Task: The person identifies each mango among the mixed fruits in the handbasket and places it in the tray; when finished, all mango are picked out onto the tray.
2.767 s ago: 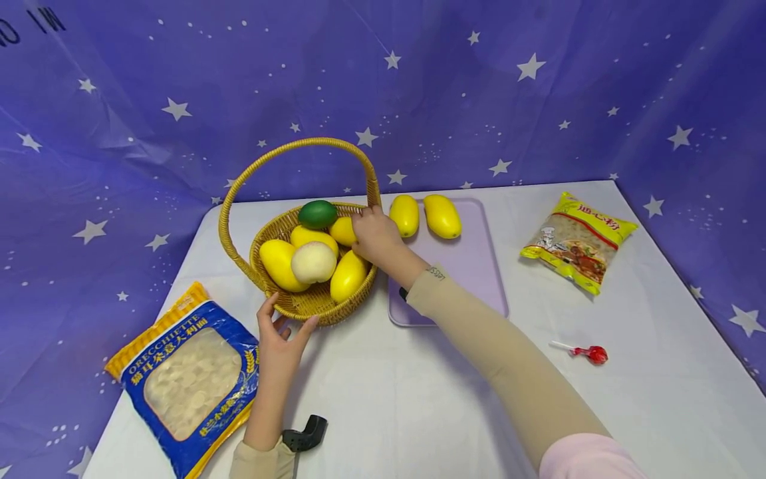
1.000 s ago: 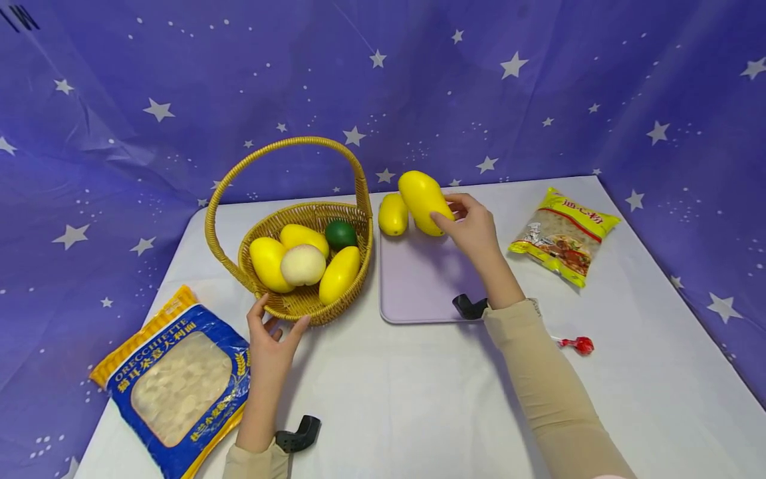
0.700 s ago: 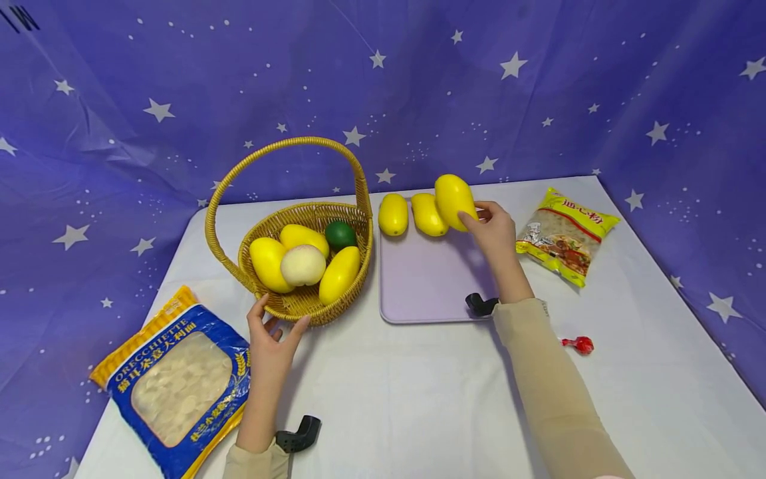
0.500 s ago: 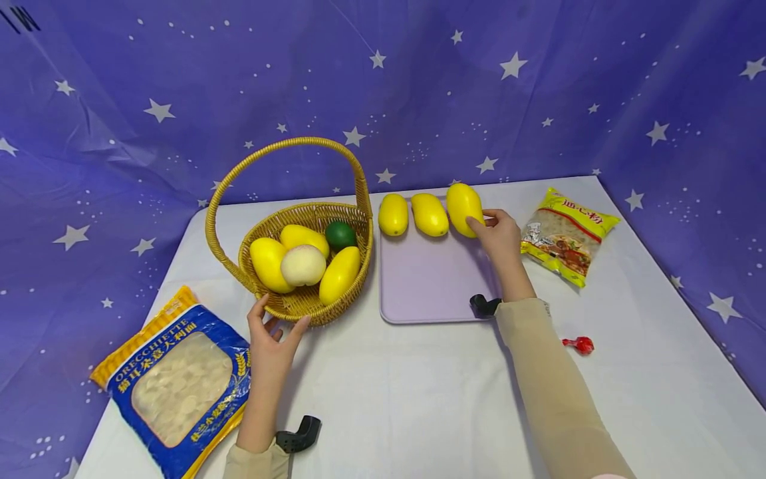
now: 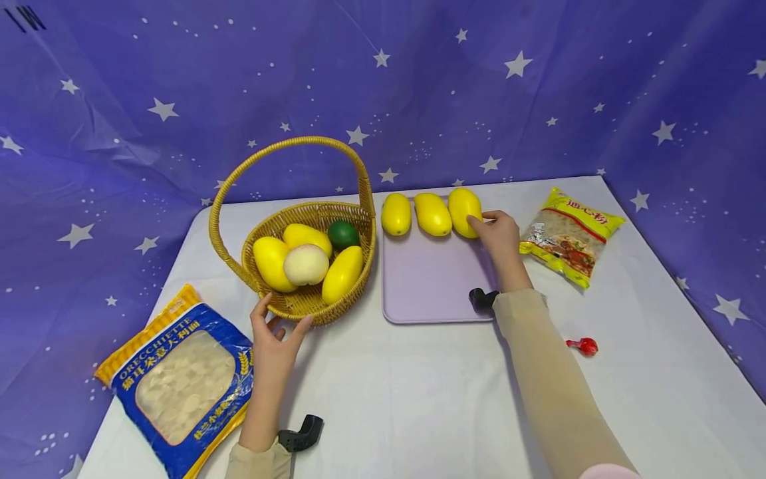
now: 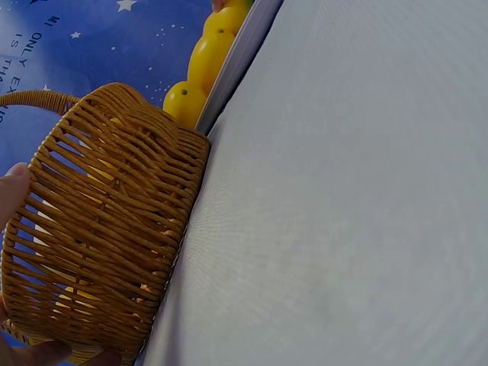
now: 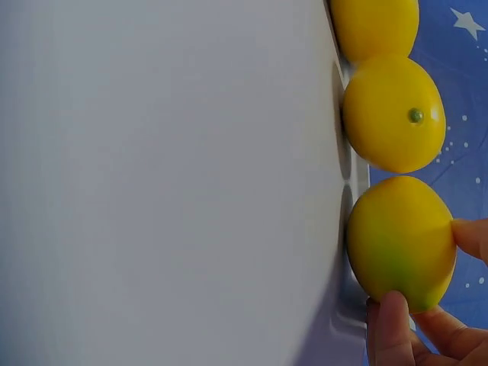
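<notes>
My right hand (image 5: 501, 239) holds a yellow mango (image 5: 463, 211) between thumb and fingers at the far right corner of the lilac tray (image 5: 439, 286). In the right wrist view this mango (image 7: 400, 236) is low over the tray, with a green tinge on its near end. Two more mangoes, a middle one (image 5: 433, 214) and a left one (image 5: 396, 214), lie beside it in a row. My left hand (image 5: 277, 346) grips the near side of the wicker basket (image 5: 311, 318), thumb and fingers spread along its rim. Inside are several yellow mangoes (image 5: 342, 275), a pale peach (image 5: 306, 265) and a dark green fruit (image 5: 344, 234).
A blue pasta bag (image 5: 185, 386) lies to the left of my left forearm. Beyond my right arm lie a yellow noodle bag (image 5: 571, 238) and a red lollipop (image 5: 586, 346), its stick partly hidden by the sleeve. The basket's tall handle (image 5: 293, 141) arches over the fruit. A starry cloth (image 5: 419, 93) hangs behind.
My right hand took a mango from the basket, carried it right over the tray and lowered it beside the other two. The green fruit shifted inside the basket. My left hand stayed at the rim.
</notes>
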The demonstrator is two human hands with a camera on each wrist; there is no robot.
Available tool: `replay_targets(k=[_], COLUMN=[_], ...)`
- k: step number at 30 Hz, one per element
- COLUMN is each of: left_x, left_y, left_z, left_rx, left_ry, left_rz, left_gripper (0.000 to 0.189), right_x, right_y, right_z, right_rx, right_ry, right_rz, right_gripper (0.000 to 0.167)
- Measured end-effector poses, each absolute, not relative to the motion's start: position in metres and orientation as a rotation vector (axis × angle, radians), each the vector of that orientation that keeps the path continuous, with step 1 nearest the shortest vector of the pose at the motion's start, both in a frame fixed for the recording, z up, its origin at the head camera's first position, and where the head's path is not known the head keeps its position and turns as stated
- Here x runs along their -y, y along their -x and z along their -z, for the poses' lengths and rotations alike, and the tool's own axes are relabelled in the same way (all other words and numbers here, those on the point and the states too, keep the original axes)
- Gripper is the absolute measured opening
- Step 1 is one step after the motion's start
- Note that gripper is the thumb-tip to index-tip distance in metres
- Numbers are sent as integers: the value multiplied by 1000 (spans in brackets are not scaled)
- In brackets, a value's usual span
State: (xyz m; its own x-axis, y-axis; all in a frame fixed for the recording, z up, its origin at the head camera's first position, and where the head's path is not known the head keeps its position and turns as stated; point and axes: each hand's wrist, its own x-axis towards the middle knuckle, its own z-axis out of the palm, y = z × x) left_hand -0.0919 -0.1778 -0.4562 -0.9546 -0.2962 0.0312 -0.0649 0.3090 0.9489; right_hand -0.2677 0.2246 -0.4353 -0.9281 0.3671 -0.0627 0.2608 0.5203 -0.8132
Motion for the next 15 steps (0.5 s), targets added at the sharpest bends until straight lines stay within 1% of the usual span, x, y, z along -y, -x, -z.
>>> replay_targets(k=[15], left_x=[177], left_y=[91], left_z=[456], left_rx=[2366], left_ry=[-322], left_rz=[1697], left_gripper=[83], right_x=[-222], right_y=[272], right_z=[435], right_rx=[2659], right_ry=[534], right_rz=[-1379], right_gripper=[67])
